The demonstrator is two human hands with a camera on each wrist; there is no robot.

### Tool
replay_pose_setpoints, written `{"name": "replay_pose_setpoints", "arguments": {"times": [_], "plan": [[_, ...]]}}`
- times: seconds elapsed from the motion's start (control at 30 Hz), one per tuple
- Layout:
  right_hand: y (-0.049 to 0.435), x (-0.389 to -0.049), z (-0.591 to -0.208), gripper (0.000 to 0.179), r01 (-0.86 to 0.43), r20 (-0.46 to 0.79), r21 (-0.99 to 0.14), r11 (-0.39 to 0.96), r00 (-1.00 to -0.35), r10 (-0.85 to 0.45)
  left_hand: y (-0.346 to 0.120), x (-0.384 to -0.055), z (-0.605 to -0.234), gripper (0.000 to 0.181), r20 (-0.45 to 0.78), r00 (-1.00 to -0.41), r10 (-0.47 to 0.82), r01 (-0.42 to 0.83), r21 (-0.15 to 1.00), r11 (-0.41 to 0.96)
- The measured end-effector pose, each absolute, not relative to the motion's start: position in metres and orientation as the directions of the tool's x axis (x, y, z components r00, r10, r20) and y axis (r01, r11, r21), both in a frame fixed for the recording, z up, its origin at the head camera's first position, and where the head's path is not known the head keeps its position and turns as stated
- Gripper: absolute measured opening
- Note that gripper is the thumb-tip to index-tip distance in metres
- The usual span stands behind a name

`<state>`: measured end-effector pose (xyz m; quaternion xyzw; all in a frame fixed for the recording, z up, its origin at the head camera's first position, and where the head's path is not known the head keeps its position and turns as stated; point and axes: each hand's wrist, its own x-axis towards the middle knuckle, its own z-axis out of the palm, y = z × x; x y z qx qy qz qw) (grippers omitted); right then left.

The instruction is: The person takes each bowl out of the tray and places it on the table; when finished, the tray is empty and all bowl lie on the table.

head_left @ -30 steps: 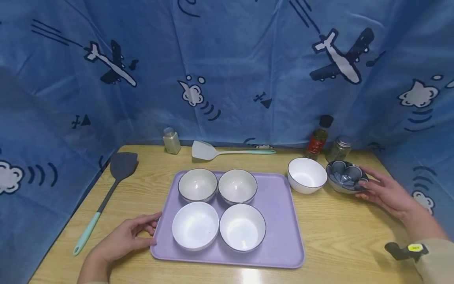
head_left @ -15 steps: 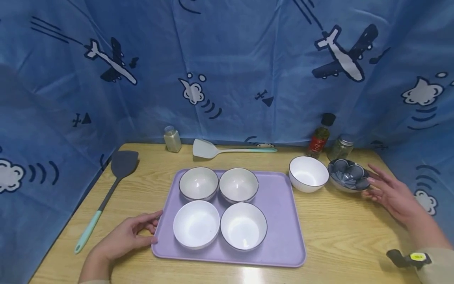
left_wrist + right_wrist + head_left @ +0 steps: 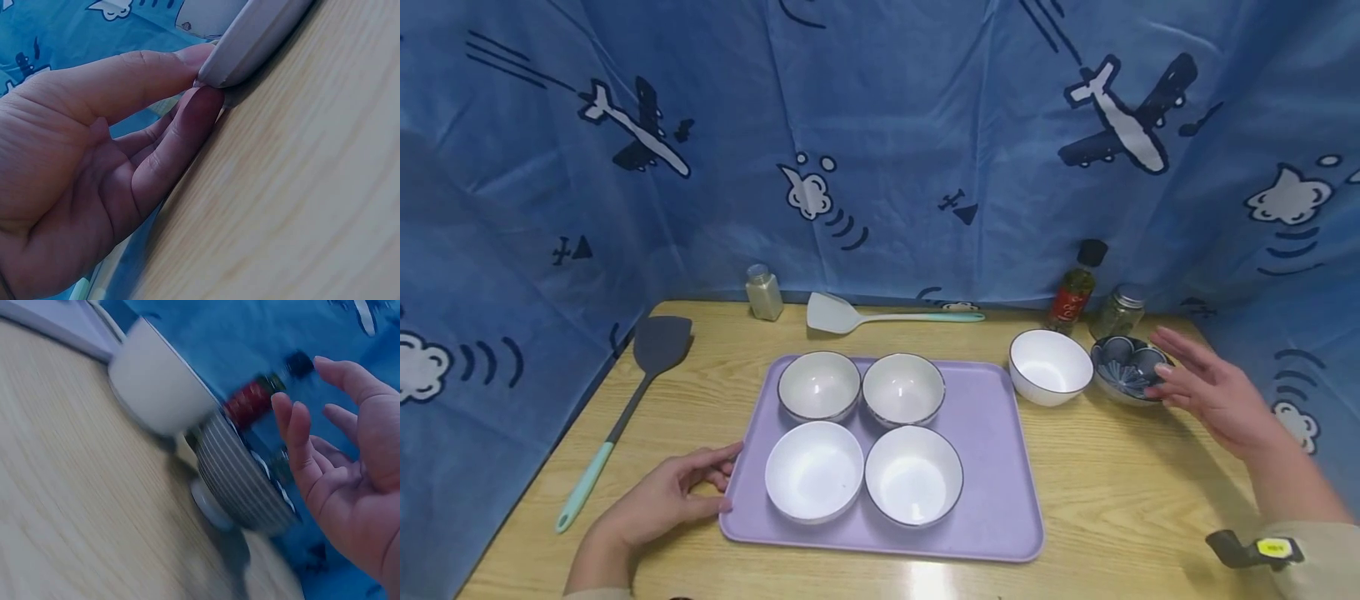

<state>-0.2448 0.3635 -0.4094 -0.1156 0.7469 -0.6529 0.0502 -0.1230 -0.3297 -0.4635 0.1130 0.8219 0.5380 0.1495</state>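
While the right hand (image 3: 1213, 404) is hovering spread beside the patterned bowl (image 3: 1123, 375), its fingertips (image 3: 280, 405) showing apart from the rim, I am seeing that bowl standing on the desk (image 3: 1120, 492), just right of the white bowl (image 3: 1051, 367). The left hand (image 3: 658, 504) is pinching the left edge of the purple tray (image 3: 996, 467). I am judging that one-sided pressure on the rim is risking a tilt over the narrow foot (image 3: 210, 505), a sideways push is threatening a knock against the white bowl, and any tug on the tray is endangering its four bowls (image 3: 815, 472).
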Motion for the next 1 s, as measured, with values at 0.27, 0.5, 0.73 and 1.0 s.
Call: {"name": "replay_pose_setpoints", "arguments": {"times": [0.27, 0.5, 0.73, 1.0], "plan": [[0.307, -0.241, -0.398, 0.061, -0.164, 0.067, -0.950, 0.267, -0.938, -0.340, -0.330, -0.123, -0.464, 0.074, -0.129, -0.929, 0.346, 0.025, 0.912, 0.409], [0.263, -0.242, -0.397, 0.062, -0.199, 0.038, -0.933, 0.301, -0.883, -0.467, -0.332, -0.124, -0.461, 0.074, -0.139, -0.931, 0.338, 0.017, 0.907, 0.420], [0.220, -0.246, -0.410, 0.064, -0.176, -0.010, -0.943, 0.282, -0.833, -0.553, -0.331, -0.124, -0.460, 0.074, -0.138, -0.932, 0.336, 0.023, 0.901, 0.432], [0.181, -0.256, -0.429, 0.065, -0.119, -0.071, -0.961, 0.249, -0.766, -0.639, -0.330, -0.123, -0.461, 0.075, -0.157, -0.932, 0.328, -0.004, 0.907, 0.422]]}}
